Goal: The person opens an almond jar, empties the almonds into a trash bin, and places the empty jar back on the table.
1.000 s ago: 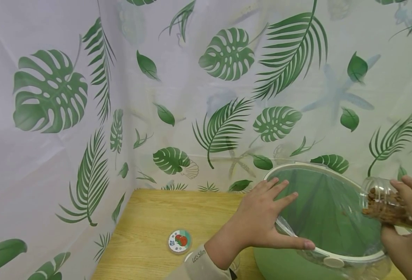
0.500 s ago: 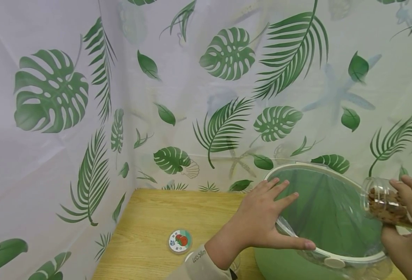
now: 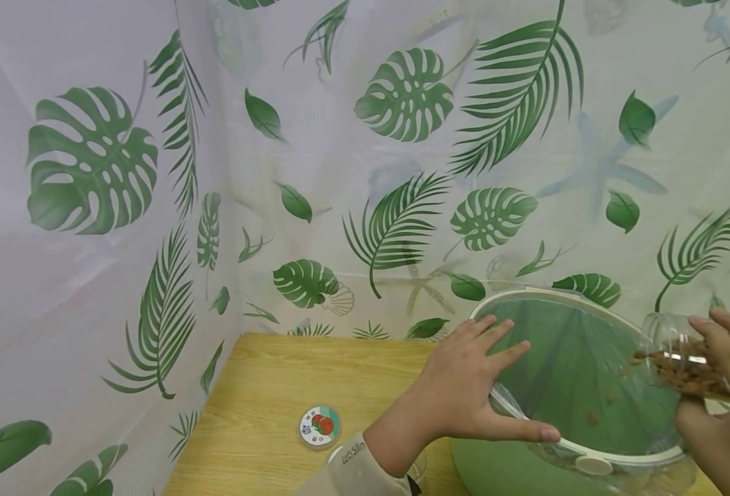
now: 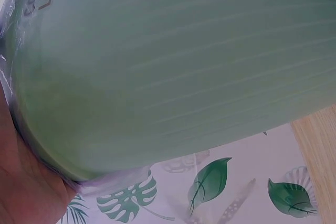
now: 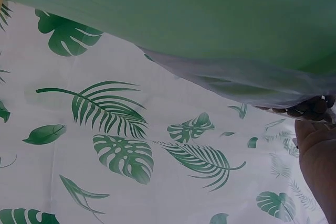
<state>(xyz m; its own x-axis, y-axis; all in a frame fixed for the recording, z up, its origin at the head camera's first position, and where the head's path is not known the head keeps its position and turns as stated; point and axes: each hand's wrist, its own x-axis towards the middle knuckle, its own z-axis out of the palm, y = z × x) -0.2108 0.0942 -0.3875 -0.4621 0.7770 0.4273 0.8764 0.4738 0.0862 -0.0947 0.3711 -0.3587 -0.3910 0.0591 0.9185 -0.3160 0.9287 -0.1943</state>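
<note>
A green bin (image 3: pixel 501 465) leans with its mouth toward me, lined with a clear plastic bag (image 3: pixel 578 365) under a cream rim (image 3: pixel 619 458). My left hand (image 3: pixel 451 393) rests on the rim's left side, fingers spread and straight. In my right hand (image 3: pixel 724 406) I grip a clear jar (image 3: pixel 671 329), tipped sideways over the bin's right edge. Brown pieces (image 3: pixel 690 375) slide to the jar's mouth, and a few drop in front of the bag. The left wrist view shows the bin's ribbed side (image 4: pixel 210 56); in the right wrist view the jar is mostly hidden.
A round lid with a tomato picture (image 3: pixel 318 427) lies on the wooden table (image 3: pixel 265 386). Part of a clear container (image 3: pixel 420 465) shows behind my left sleeve (image 3: pixel 352 468). A leaf-printed sheet (image 3: pixel 315 158) hangs behind and to the left.
Brown pieces have shifted forward past the jar's mouth, and several now fall into the bin; half a second ago none showed falling. Both hands keep nearly the same place.
</note>
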